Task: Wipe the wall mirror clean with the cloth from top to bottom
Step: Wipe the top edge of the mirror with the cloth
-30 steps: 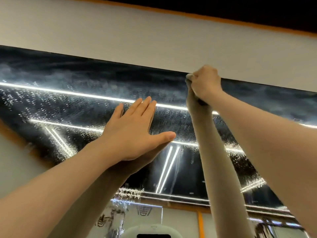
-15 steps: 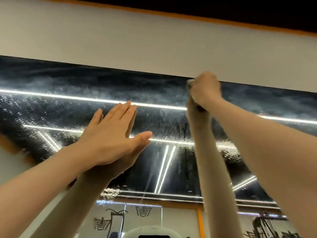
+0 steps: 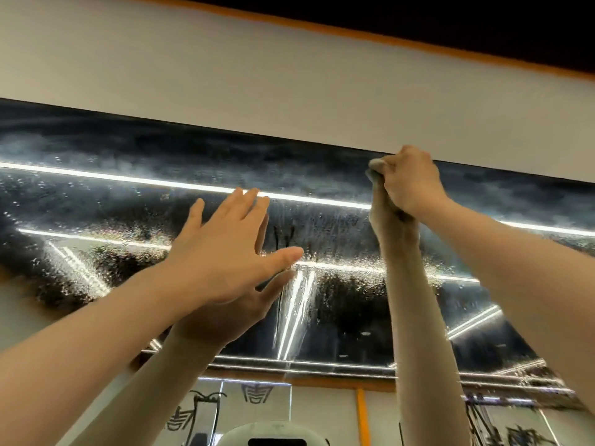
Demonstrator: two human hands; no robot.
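- The large wall mirror [image 3: 135, 188] with a dark, wet glass face fills the middle of the view; its straight top edge runs slantwise under a band of pale grey painted wall [image 3: 225, 75].
- Water droplets and cloudy smears cover much of the glass, thickest in a band across the middle, with streaks running downward below it.
- The right hand [image 3: 410, 180] is raised to the top edge of the mirror, its fingers curled into a tight grip round a small wadded pale grey cloth [image 3: 375, 165].
- Only a bit of the cloth shows, poking out at the left side of the fist and pressed to the glass just under the top edge.
- The left hand [image 3: 230, 249] lies flat against the glass lower down and to the left, fingers straight and slightly spread, thumb out to the right, holding nothing.
- Both bare forearms are mirrored in the glass, meeting the real hands where they touch it.
- Long bright white light strips [image 3: 161, 183] are reflected across the mirror.
- An orange stripe [image 3: 322, 27] borders the wall above, with a dark ceiling [image 3: 418, 14] beyond it.
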